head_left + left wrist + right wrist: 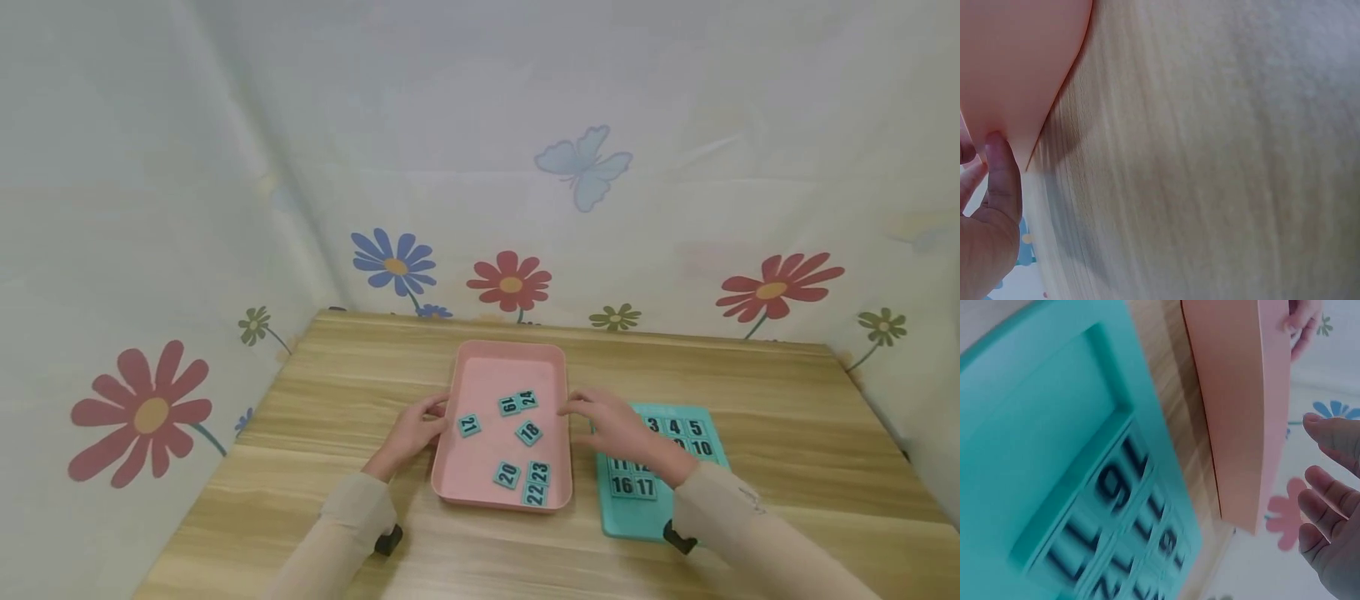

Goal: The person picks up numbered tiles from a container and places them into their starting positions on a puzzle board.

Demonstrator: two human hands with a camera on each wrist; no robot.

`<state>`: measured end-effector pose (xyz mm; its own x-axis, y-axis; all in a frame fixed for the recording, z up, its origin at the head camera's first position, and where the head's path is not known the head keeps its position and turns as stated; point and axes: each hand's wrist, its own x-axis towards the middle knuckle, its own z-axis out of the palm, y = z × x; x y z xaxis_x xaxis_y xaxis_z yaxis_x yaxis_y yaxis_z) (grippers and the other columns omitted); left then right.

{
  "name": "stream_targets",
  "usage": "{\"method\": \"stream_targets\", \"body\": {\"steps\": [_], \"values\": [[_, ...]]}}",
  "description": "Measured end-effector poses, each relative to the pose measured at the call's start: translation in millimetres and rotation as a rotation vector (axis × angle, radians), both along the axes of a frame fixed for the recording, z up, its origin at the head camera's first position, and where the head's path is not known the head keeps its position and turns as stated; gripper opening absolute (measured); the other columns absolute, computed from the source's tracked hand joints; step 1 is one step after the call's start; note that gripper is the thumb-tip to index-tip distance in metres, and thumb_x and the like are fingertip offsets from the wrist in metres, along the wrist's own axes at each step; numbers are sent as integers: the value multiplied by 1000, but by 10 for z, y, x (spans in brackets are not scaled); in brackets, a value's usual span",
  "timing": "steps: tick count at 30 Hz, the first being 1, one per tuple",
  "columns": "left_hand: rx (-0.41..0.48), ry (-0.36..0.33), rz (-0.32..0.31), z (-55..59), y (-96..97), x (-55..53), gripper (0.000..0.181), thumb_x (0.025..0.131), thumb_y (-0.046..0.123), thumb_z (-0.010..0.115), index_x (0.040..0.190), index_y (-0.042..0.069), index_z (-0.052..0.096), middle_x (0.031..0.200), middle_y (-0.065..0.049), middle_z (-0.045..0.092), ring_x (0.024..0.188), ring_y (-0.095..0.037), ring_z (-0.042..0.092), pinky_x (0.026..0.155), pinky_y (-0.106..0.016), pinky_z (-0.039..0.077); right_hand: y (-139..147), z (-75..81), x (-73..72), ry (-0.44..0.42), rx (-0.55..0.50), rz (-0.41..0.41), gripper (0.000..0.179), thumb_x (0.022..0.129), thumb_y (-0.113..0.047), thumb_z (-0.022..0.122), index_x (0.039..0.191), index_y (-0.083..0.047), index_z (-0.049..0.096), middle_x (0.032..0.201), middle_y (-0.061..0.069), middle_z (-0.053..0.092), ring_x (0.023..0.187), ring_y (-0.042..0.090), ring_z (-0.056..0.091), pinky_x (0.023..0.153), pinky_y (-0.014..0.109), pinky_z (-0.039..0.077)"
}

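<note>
A pink tray (480,367) lies on the wooden table, holding several loose teal number tiles, among them 18 (528,432), 21 (468,425) and 20 (507,475). At its left side my left hand (411,432) pinches the wall; in the left wrist view the thumb (1002,169) presses the outer face, with other fingers near the rim. My right hand (611,425) is by the tray's right rim, fingers spread and apparently holding nothing. Beneath the right forearm is a teal number board (622,523), partly hidden, with tiles such as 16 and 17 seated in it.
The wooden table (360,367) reaches back to a pale curtain (450,100) printed with flowers and a butterfly. A narrow strip of table separates the tray from the board. Dark bands (388,540) show at both wrists.
</note>
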<state>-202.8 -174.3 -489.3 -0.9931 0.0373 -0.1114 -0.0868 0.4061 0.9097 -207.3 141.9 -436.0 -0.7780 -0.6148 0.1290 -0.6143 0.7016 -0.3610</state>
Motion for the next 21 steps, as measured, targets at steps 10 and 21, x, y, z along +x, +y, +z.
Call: {"method": "stream_targets", "body": {"steps": [10,21], "values": [[1,-13,-1,0,1,-3,46,81,2,53,126,7,48,102,-18,55,81,-22,60,61,-28,56,-420,-257,-230,-10,129,105,37,74,-22,68,110,-18,62,107,0,55,96,15,48,81,33,47],[-14,-22,2,5,6,-14,46,81,2,54,126,8,48,102,-18,55,81,-21,61,60,-28,56,-583,-322,-277,-44,245,97,35,72,-13,65,106,-21,64,109,-1,56,93,16,43,78,31,41]]}}
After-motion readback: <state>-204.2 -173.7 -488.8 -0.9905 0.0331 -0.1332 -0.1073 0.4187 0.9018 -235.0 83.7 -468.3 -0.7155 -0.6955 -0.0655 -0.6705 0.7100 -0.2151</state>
